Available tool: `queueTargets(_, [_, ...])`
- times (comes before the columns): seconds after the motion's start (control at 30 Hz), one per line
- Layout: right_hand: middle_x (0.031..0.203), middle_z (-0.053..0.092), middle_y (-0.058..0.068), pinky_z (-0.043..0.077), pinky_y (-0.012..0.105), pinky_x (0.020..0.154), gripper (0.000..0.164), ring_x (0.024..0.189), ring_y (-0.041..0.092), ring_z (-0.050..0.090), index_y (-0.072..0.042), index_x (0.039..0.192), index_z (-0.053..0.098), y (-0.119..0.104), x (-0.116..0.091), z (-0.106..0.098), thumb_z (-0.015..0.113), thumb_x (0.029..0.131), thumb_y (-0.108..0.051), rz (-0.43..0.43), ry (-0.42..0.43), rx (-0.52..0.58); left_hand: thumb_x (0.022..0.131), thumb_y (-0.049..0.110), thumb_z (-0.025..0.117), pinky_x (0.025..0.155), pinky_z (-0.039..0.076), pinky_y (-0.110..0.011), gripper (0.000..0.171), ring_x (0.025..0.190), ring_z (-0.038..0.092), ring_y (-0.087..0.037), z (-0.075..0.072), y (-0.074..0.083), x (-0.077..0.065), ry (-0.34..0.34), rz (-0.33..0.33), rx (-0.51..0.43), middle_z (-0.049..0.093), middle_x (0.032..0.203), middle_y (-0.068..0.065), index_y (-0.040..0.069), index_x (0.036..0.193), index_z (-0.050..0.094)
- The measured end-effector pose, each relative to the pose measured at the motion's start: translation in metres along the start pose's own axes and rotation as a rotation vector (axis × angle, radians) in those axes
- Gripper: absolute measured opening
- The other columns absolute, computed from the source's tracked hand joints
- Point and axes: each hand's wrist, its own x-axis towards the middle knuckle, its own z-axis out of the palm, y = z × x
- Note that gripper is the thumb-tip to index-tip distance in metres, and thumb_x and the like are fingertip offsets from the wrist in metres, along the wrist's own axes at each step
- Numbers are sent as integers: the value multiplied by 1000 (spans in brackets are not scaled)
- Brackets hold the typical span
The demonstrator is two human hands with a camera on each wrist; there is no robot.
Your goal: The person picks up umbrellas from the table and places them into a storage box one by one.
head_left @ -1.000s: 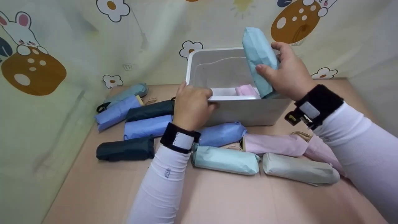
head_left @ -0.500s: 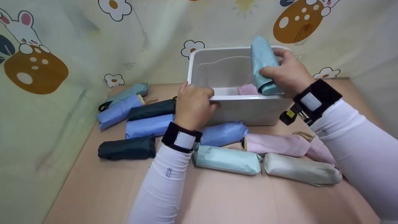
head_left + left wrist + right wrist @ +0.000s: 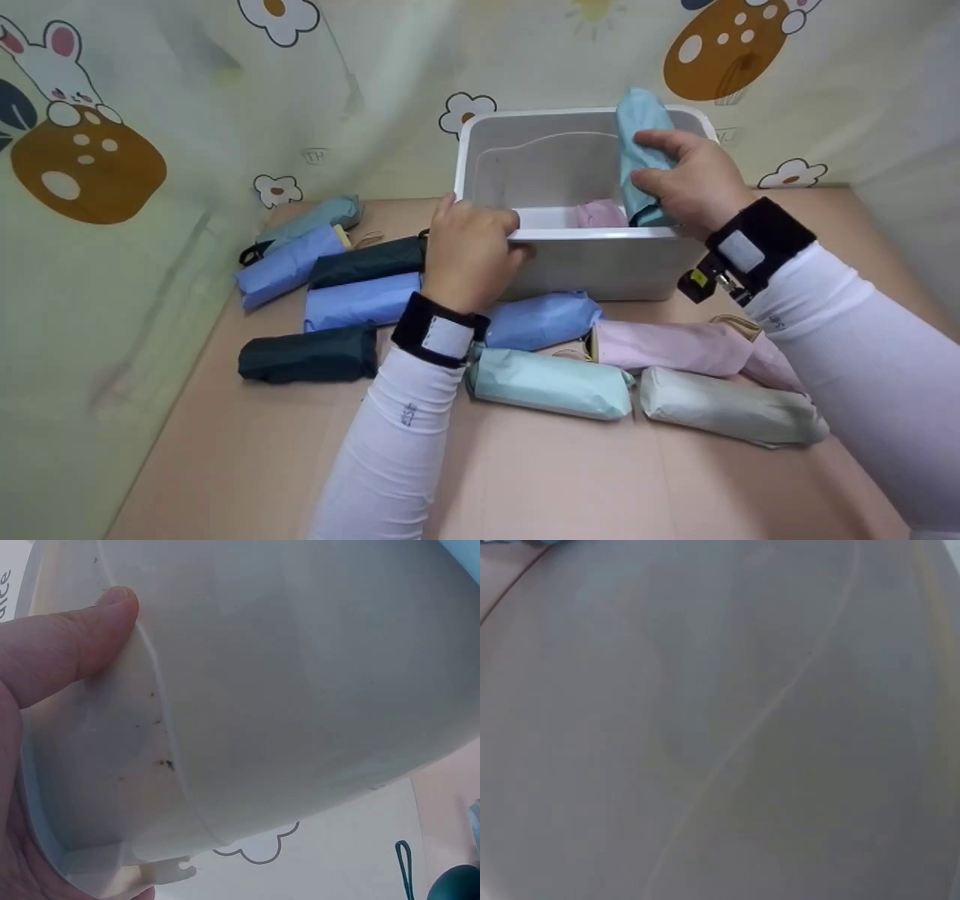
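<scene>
A light blue folded umbrella (image 3: 639,124) stands nearly upright at the right end of a white plastic bin (image 3: 600,266), its lower end inside behind the near rim. My right hand (image 3: 697,180) holds it, thumb and fingers on its near side. With my left hand (image 3: 472,255) I grip the bin's near rim at the left; in the left wrist view the thumb lies against the bin wall (image 3: 300,690). Inside, a pink folded umbrella (image 3: 601,214) shows partly on the bottom. The right wrist view is filled mostly by the bin wall (image 3: 705,690).
Several folded umbrellas lie on the table (image 3: 525,480): a dark one (image 3: 307,354) and a blue one (image 3: 289,262) at left, a mint one (image 3: 551,382), a pink one (image 3: 671,346) and a grey-green one (image 3: 731,405) in front of the bin. A patterned cloth (image 3: 390,67) hangs behind.
My right hand has brought the light blue umbrella slightly to the right and lower into the bin, and the umbrella is more upright. My left hand keeps its grip on the rim.
</scene>
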Motion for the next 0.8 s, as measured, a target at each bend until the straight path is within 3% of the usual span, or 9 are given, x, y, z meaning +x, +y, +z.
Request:
queueTargets(0.1, [167, 38, 13, 47, 37, 104, 58, 135, 34, 41, -28, 160, 45, 0, 1, 1, 62, 106, -32, 5, -23, -42, 87, 36, 84, 120, 36, -62, 23, 100, 71, -33, 0, 1, 0, 2, 0, 1, 82, 94, -4, 14, 91, 81])
queueTargets(0.33, [168, 35, 15, 46, 43, 109, 56, 136, 35, 41, -25, 162, 42, -1, 0, 2, 56, 108, -30, 26, -91, -97, 87, 36, 84, 120, 36, -63, 23, 100, 71, -32, 0, 1, -1, 4, -2, 4, 82, 94, -4, 14, 92, 81])
queueTargets(0.57, [164, 39, 18, 47, 33, 94, 55, 133, 37, 43, -17, 161, 44, 0, 1, 3, 54, 106, -21, -4, -100, -146, 86, 36, 85, 120, 36, -62, 24, 99, 71, -33, 0, 1, -1, 2, -3, -1, 81, 92, -4, 13, 87, 78])
queueTargets(0.8, [171, 29, 18, 41, 50, 113, 56, 136, 41, 37, -15, 161, 44, 0, 3, 6, 50, 105, -16, 3, -121, -180, 86, 37, 85, 120, 36, -61, 24, 98, 71, -32, 0, 1, -1, 1, 2, 10, 82, 92, -3, 14, 87, 79])
